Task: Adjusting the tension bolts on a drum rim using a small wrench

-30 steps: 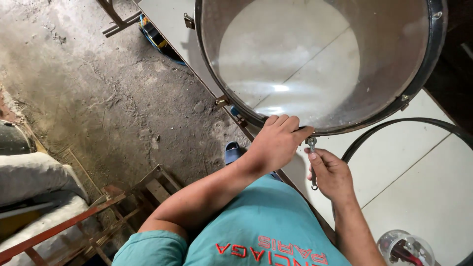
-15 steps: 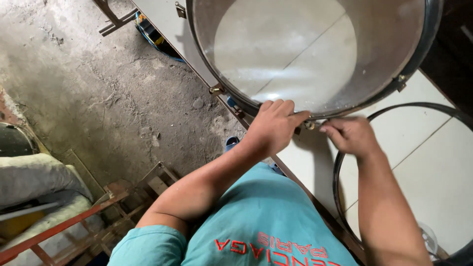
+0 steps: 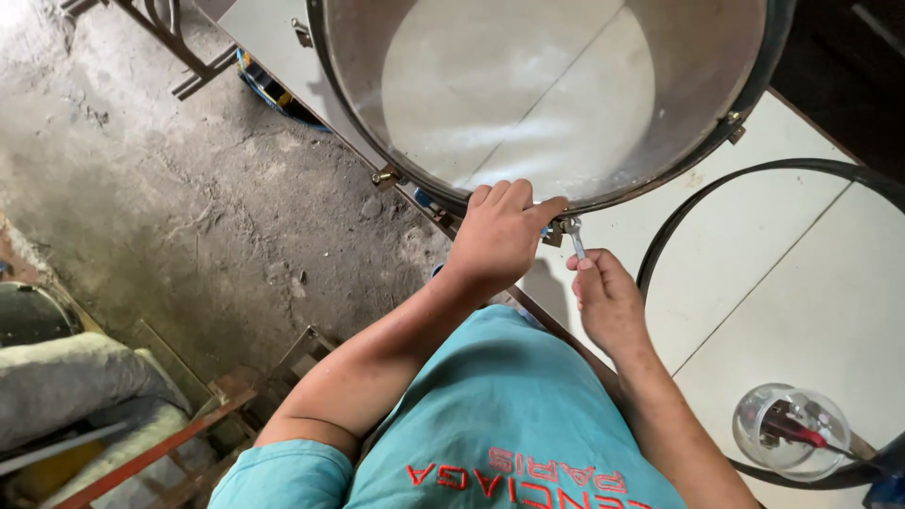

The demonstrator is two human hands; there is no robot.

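A person is tightening a fitting on the near rim of a large metal drum (image 3: 566, 85) standing on a white worktop (image 3: 801, 283). The left hand (image 3: 500, 236) is gripping the rim, fingers curled over; the right hand (image 3: 608, 302) is pinching a small wrench (image 3: 575, 238) at the lug (image 3: 554, 231). The next turn likely needs a short swing: the worktop edge and a black hoop (image 3: 679, 217) are crowding the wrist.
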